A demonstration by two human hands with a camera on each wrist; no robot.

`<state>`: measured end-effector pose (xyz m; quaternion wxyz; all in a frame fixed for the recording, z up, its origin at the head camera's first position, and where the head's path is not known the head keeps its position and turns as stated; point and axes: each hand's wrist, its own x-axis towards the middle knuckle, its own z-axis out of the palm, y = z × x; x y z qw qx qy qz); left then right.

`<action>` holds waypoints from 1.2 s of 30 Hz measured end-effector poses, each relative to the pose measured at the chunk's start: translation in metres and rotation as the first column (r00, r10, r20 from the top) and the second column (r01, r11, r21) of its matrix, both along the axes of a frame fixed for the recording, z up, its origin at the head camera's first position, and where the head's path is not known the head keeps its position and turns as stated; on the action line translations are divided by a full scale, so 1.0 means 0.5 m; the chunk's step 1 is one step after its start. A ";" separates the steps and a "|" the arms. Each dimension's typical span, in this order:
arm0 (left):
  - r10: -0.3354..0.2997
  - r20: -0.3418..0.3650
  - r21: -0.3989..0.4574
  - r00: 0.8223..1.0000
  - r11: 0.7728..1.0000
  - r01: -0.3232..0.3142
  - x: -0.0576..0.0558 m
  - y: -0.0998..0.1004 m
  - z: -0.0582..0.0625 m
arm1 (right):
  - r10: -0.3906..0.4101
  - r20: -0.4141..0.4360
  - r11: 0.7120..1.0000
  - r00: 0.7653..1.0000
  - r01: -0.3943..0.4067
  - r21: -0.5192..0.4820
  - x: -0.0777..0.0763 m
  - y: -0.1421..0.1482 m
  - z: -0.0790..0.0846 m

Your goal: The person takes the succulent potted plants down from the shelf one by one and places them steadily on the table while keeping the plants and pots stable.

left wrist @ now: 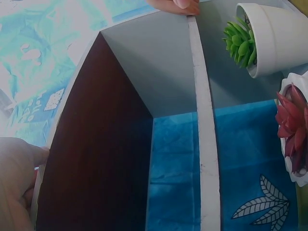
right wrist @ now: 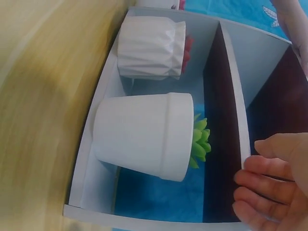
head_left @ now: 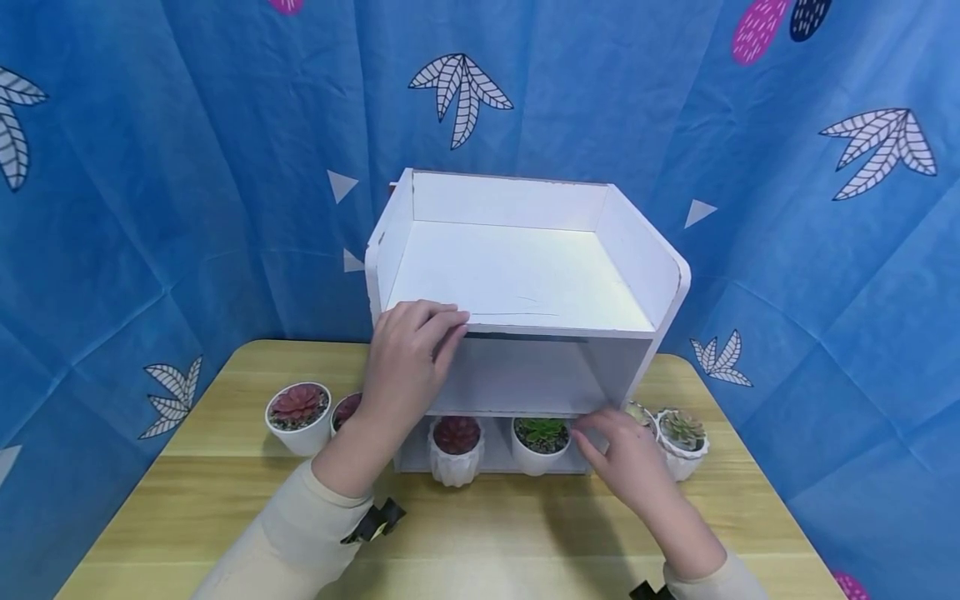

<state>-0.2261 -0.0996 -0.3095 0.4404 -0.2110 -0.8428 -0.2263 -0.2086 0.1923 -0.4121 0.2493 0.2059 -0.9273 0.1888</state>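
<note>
A white two-tier shelf unit (head_left: 495,275) stands on the table. My left hand (head_left: 408,358) grips the front edge of its top board, seen at the left of the left wrist view. My right hand (head_left: 626,458) is at the right end of the middle board, fingers slightly bent and thumb apart; in the right wrist view its fingertips (right wrist: 245,178) are by the board's edge. In the lower compartment stand a white pot with a green succulent (head_left: 538,446) and a ridged white pot with a red succulent (head_left: 456,454), both upright.
Left of the shelf stand a white pot with a red succulent (head_left: 298,417) and another red one (head_left: 345,408), partly behind my left arm. To the right are a pale green succulent pot (head_left: 681,442) and one partly hidden (head_left: 639,414). A blue curtain (head_left: 225,167) hangs behind the wooden table (head_left: 480,542).
</note>
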 end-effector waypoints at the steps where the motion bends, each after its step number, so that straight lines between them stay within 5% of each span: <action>1: 0.000 0.000 0.000 1.000 1.000 0.000 0.000 0.000 0.000 | 0.003 0.010 1.000 1.000 -0.003 0.006 0.000 0.000 -0.002; 13: 0.005 0.000 -0.001 1.000 1.000 -0.005 0.000 0.002 -0.002 | -0.043 0.249 0.998 0.968 0.028 0.063 0.007 -0.008 -0.024; 36: 0.005 -0.011 0.001 1.000 1.000 -0.005 -0.002 0.000 -0.008 | -0.027 0.291 0.999 0.956 0.020 0.028 -0.031 -0.029 -0.065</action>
